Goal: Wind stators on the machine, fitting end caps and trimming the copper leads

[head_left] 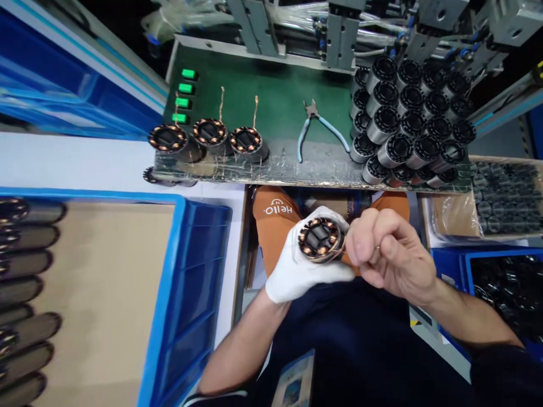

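Observation:
My left hand (292,268), in a white glove, is wrapped round a motor stator (319,239) with copper windings, its wound end facing up. Bare and close by on the right, my right hand (390,251) pinches the copper wire (339,250) that comes off the stator's edge. Beyond both hands, a pair of cutting pliers (313,116) with light blue handles lies spread on the green bench top (288,79). To their left stand three wound stators (247,141), each with a twisted copper lead rising from it.
Stacked unwound stators (399,148) crowd the bench's right end. Green switches (185,88) line its left side. A blue crate (169,265) at left holds a row of stators (29,260). On the right are a carton of grey parts (504,198) and a bin of black parts (509,282).

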{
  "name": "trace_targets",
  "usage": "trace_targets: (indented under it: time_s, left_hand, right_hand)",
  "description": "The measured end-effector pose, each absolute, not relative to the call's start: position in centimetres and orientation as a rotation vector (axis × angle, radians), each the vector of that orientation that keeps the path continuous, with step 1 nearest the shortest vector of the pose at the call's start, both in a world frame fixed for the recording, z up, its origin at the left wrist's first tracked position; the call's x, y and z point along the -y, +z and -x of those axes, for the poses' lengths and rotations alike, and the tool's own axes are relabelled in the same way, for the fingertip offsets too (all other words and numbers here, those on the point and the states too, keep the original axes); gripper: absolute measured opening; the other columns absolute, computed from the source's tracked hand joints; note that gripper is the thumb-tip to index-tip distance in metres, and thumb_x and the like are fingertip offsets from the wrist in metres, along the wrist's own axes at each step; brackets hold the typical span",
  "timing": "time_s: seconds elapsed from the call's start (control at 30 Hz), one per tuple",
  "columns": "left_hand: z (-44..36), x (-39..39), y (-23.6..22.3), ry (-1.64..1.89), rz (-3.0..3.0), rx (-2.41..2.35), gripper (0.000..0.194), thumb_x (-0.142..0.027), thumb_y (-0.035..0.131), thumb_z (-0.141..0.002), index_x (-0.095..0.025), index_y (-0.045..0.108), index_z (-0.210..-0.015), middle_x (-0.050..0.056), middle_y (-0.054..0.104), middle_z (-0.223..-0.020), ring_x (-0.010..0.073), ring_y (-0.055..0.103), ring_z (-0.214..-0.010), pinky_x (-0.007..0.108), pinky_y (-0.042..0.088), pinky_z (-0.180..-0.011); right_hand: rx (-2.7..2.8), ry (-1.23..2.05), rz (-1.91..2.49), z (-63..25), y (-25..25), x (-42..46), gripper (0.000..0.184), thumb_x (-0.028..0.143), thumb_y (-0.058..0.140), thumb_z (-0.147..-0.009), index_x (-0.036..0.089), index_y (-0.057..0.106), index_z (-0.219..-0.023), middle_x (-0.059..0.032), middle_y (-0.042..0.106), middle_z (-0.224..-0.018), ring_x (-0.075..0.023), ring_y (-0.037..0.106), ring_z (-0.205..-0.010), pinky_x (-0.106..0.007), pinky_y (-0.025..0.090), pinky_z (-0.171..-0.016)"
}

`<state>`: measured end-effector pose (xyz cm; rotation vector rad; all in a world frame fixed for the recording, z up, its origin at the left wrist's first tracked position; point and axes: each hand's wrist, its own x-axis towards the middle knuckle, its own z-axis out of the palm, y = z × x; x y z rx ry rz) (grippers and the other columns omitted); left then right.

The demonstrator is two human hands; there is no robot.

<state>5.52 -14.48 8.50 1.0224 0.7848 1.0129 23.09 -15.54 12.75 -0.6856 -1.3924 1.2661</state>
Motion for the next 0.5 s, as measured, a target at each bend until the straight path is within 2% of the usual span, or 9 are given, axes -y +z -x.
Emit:
trace_targets:
  time_s: [0.03, 0.1, 0.17, 0.2, 0.27, 0.33, 0.4, 0.5]
  left_hand:
    - [-6.1, 15.0, 8.2, 1.047, -0.883, -0.713, 0.067, -0.067, 0.107, -0.063, -0.026, 0.067, -0.099, 0.002, 0.07, -0.095, 0.0196, 0.068, -0.084, 0.032, 0.062, -0.079]
    - [-7.2, 16.1, 8.1, 1.099, -0.638, -0.67, 0.072, -0.077, 0.1, -0.067, -0.028, 0.059, -0.1, -0.001, 0.062, -0.091, 0.0145, 0.056, -0.072, 0.028, 0.054, -0.066]
    - [-8.1, 16.7, 8.3, 1.08, -0.475, -0.709, 0.059, -0.071, 0.09, -0.081, -0.029, 0.054, -0.103, -0.003, 0.053, -0.089, 0.0111, 0.042, -0.062, 0.026, 0.045, -0.057]
    - [-8.4, 16.6, 8.4, 1.06, -0.426, -0.729, 0.05, -0.066, 0.084, -0.087, -0.029, 0.053, -0.104, -0.004, 0.05, -0.089, 0.0101, 0.035, -0.058, 0.026, 0.04, -0.053]
    - [-8.5, 15.7, 8.2, 1.08, -0.415, -0.757, 0.039, -0.058, 0.078, -0.091, -0.029, 0.054, -0.103, -0.004, 0.047, -0.09, 0.0094, 0.026, -0.055, 0.027, 0.035, -0.05]
    - [-8.2, 14.3, 7.8, 1.202, -0.639, -0.816, 0.039, -0.053, 0.084, -0.088, -0.028, 0.056, -0.1, -0.003, 0.05, -0.093, 0.0104, 0.035, -0.059, 0.028, 0.04, -0.055]
    - [-7.5, 13.1, 7.3, 1.297, -1.127, -0.885, 0.043, -0.045, 0.096, -0.081, -0.027, 0.062, -0.099, 0.001, 0.057, -0.1, 0.0165, 0.056, -0.078, 0.032, 0.053, -0.072]
    - [-6.3, 12.5, 7.1, 1.249, -1.677, -0.823, 0.053, -0.036, 0.104, -0.077, -0.028, 0.069, -0.115, 0.006, 0.066, -0.112, 0.026, 0.067, -0.105, 0.04, 0.06, -0.093]
  right_hand:
    - [1.386, 1.244, 0.652, -22.5, 12.3, 16.0, 0.025, 0.037, 0.055, -0.121, 0.027, 0.057, -0.098, -0.0003, 0.073, -0.094, -0.0117, 0.059, -0.061, -0.023, 0.054, -0.051]
    - [1.632, 1.016, 0.546, -21.9, 11.5, 16.7, 0.02, 0.025, 0.054, -0.118, 0.025, 0.061, -0.099, -0.0038, 0.076, -0.097, -0.0155, 0.069, -0.077, -0.028, 0.065, -0.068]
    - [1.867, 0.758, 0.493, -21.9, 10.8, 17.4, 0.021, 0.011, 0.053, -0.113, 0.02, 0.066, -0.1, -0.01, 0.08, -0.103, -0.0212, 0.075, -0.102, -0.033, 0.069, -0.091]
    - [1.909, 0.699, 0.5, -22.2, 10.4, 17.7, 0.021, 0.008, 0.053, -0.112, 0.019, 0.067, -0.1, -0.0122, 0.08, -0.104, -0.0226, 0.075, -0.106, -0.034, 0.068, -0.095]
    - [1.853, 0.743, 0.539, -22.9, 10.0, 18.4, 0.017, 0.011, 0.058, -0.112, 0.017, 0.068, -0.1, -0.0125, 0.08, -0.102, -0.0207, 0.075, -0.096, -0.032, 0.067, -0.087]
    - [1.755, 0.854, 0.627, -23.8, 10.0, 18.9, 0.017, 0.021, 0.064, -0.114, 0.018, 0.07, -0.099, -0.009, 0.078, -0.095, -0.0174, 0.071, -0.083, -0.03, 0.063, -0.075]
    - [1.637, 0.995, 0.848, -24.9, 10.5, 19.0, 0.018, 0.032, 0.068, -0.114, 0.019, 0.071, -0.101, -0.004, 0.074, -0.089, -0.014, 0.066, -0.072, -0.027, 0.056, -0.065]
    - [1.552, 1.211, 1.18, -26.2, 11.3, 18.6, 0.025, 0.039, 0.072, -0.112, 0.022, 0.067, -0.094, 0.0033, 0.062, -0.079, -0.0103, 0.053, -0.062, -0.025, 0.043, -0.056]
